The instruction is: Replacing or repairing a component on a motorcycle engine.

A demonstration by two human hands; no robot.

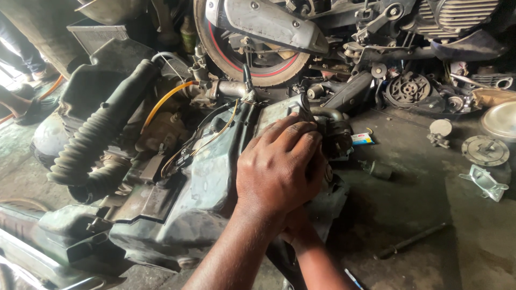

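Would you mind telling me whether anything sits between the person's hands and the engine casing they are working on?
Nothing visible does. The left hand lies flat on the grey engine casing, touching it. The right hand is tucked beneath the left, mostly hidden, so its contact cannot be told. The black wires run beside it, not under it.

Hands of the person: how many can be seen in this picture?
2. The left hand lies flat on the grey engine casing. The right hand is mostly hidden underneath it, so its grip cannot be judged.
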